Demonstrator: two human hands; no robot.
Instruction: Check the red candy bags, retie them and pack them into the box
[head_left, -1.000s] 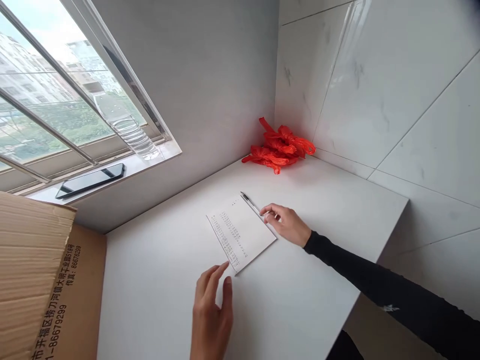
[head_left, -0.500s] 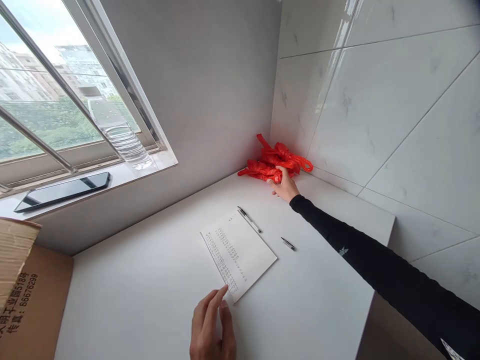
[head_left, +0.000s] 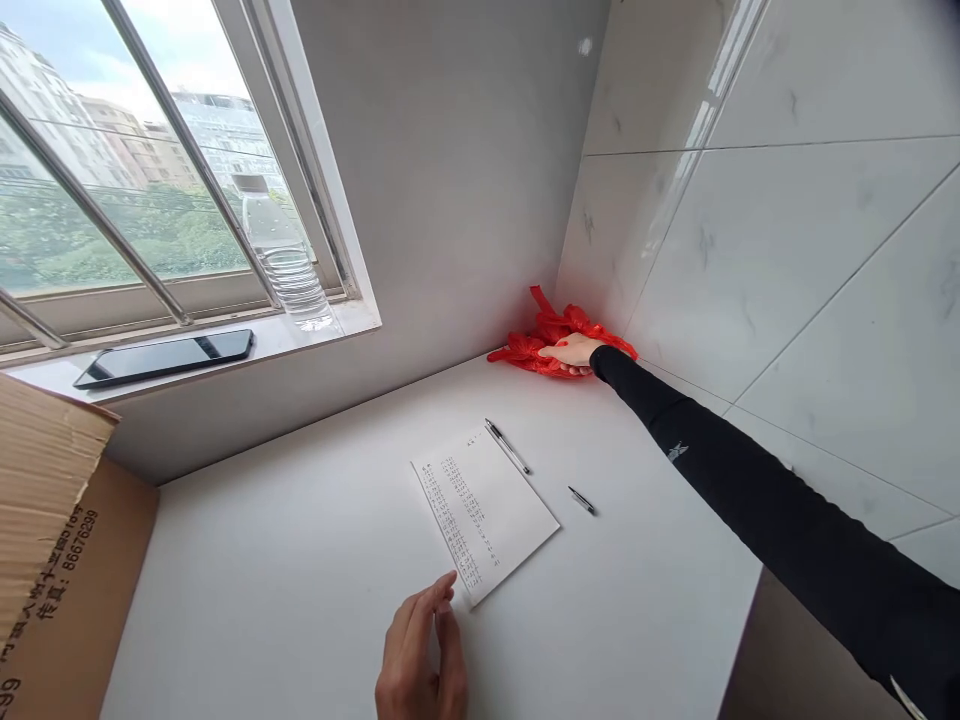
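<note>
My right hand (head_left: 571, 350) reaches to the far corner of the table, its fingers closed on a bunch of crumpled red plastic bags (head_left: 525, 350). Part of the bunch is hidden behind that hand. Near the front, my left hand (head_left: 421, 650) hovers or rests by the lower corner of a sheet of paper (head_left: 517, 520) with handwritten rows; its fingers are loosely bent, hold nothing, and the thumb is close to the fingertips. A pen (head_left: 508, 446) lies along the paper's upper right edge. A small black pen cap (head_left: 582, 500) lies to the right.
A cardboard box (head_left: 67, 560) stands at the left end of the white table (head_left: 285, 540). On the window sill are a smartphone (head_left: 169, 358) and a clear water bottle (head_left: 285, 260). Grey and tiled walls meet behind the red bags.
My right hand has moved further over the red bags and flattened against them. The left hand's thumb has come nearer its fingers. The view has turned slightly left.
</note>
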